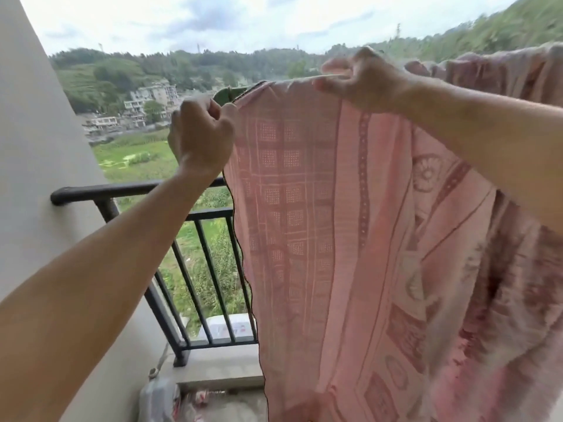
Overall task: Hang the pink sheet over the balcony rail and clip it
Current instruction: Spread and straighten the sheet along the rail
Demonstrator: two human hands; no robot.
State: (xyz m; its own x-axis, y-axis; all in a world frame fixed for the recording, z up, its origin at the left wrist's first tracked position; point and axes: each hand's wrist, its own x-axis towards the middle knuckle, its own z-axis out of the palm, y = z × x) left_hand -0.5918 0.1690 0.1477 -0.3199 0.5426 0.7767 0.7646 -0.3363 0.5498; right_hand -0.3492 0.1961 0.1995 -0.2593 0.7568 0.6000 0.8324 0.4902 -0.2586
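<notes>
Wall: pale, plain, fills the far left; the balcony rail is anchored into it.

Balcony rail: dark metal, rounded top bar, upright bars below. The exposed stretch runs from the wall to the sheet's left edge; open field and buildings beyond.

Left hand: closed into a fist at the sheet's upper left corner, thumb and fingers pinched on the hem. A green object, possibly a clip, shows just above the knuckles; whether the hand grips it cannot be told.

Pink sheet: patterned, dark-trimmed left edge, held up above rail height and hanging in front of the rail down towards the balcony floor. Its top hem lies along a thin line stretched between the hands; further right it is bunched over some higher support.

Right hand: curled, thumb and fingers pinched on the top hem and the line.

Floor clutter: a bag and packets lie near the sheet's lower edge.

Risks, as judged: the sheet is not visibly fastened, so a loosened pinch or a gust could drop the corner or carry it out over the rail. The lower edge may drag on the floor clutter.

Room: free air above the rail at left and between the wall and the sheet's edge; the right side is crowded with gathered cloth.
</notes>
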